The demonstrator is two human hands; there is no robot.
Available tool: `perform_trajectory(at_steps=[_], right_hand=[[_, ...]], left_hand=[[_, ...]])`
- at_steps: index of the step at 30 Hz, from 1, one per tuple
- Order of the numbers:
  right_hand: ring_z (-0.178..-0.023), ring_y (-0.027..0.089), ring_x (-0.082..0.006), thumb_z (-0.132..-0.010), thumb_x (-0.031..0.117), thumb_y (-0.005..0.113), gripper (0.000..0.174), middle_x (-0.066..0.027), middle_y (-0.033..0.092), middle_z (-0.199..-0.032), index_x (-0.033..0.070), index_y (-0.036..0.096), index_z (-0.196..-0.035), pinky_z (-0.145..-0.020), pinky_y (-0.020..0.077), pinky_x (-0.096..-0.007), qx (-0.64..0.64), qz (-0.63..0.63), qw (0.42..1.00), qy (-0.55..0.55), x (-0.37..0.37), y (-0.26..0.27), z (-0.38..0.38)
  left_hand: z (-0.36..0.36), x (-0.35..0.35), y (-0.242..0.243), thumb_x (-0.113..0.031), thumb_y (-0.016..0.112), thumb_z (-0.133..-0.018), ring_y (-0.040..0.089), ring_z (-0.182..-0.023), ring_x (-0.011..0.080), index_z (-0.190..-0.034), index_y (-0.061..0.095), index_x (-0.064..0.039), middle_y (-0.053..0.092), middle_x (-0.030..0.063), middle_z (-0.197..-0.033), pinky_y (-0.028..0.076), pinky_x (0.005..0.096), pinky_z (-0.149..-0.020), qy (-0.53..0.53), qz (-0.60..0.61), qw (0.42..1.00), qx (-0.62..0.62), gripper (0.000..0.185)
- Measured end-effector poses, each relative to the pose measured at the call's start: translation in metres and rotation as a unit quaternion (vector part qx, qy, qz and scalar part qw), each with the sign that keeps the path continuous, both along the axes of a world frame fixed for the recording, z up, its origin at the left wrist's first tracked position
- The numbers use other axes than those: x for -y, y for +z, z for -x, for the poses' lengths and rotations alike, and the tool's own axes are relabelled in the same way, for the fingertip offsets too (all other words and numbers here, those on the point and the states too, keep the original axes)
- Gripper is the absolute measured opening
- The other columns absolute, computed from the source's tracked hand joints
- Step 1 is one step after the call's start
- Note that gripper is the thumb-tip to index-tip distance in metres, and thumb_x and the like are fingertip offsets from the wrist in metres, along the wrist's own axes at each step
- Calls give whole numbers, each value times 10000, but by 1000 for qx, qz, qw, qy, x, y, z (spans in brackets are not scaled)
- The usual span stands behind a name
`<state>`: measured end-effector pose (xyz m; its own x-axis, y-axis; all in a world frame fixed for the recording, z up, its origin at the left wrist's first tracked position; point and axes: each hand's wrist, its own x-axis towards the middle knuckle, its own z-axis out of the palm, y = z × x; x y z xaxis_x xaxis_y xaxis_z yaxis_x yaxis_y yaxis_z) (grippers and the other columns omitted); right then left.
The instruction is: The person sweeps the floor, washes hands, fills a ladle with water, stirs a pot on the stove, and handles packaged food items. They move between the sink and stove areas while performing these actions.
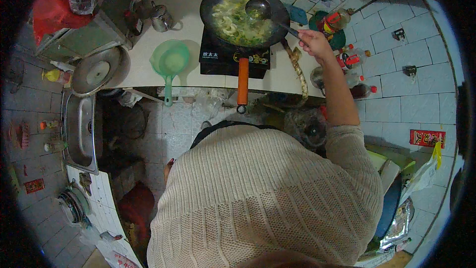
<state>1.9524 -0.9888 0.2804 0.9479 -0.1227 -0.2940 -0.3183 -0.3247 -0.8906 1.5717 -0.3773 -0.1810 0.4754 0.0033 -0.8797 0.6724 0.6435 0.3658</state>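
My right hand [314,44] is closed around the dark handle of a metal ladle [258,9]. The ladle's bowl rests in the right part of a black wok [243,44], over pale pieces and green leaves in liquid [230,22]. The wok sits on a black induction cooker [217,54], its orange handle [243,82] pointing towards me. Of my left hand [168,167], only a small part shows beside the sweater at the lower left; the fingers are mostly hidden.
A green plastic dipper [171,57] and a metal cup [161,18] stand left of the cooker. Further left are a large lid [97,72] and a steel sink [80,130]. Several bottles [351,58] and a gnarled stick [297,69] lie to the right.
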Motion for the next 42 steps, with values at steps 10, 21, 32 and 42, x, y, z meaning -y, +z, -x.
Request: perform_trajectory(at_steps=[10,21,32,42], right_hand=[[-682,604,-248,-876,213,557,315,-121,635,-803,73,574,-1158,-637,474,-337,293,318,900,53,17,-24,-10],[-875,581,-408,-856,181,544,319,-217,611,-993,116,569,-1167,-754,469,-458,211,462,861,-21,4,-64,-46],[-484,517,-107,-876,162,584,317,-86,604,-693,-28,570,-1129,-407,392,-253,1,85,996,1,-30,-74,-42],[-463,384,-40,-921,124,512,301,-34,526,-718,3,492,-1196,-334,273,-168,-160,-220,962,-34,-40,-49,-29]], left_hand=[[1,-1,-2,-232,447,-918,477,-1117,271,-1362,318,-24,441,146,-1317,370,367,-946,12,8,1000,6,507],[3,-10,-16,-247,485,-908,481,-1113,265,-1326,367,11,478,144,-1283,371,366,-937,48,7,998,44,505],[18,1,-4,-264,509,-904,506,-1054,248,-1281,414,18,511,144,-1227,387,345,-909,7,0,1000,-13,480],[6,1,-3,-269,515,-903,519,-1015,245,-1260,433,11,531,134,-1187,401,339,-884,3,1,1000,-11,461]])
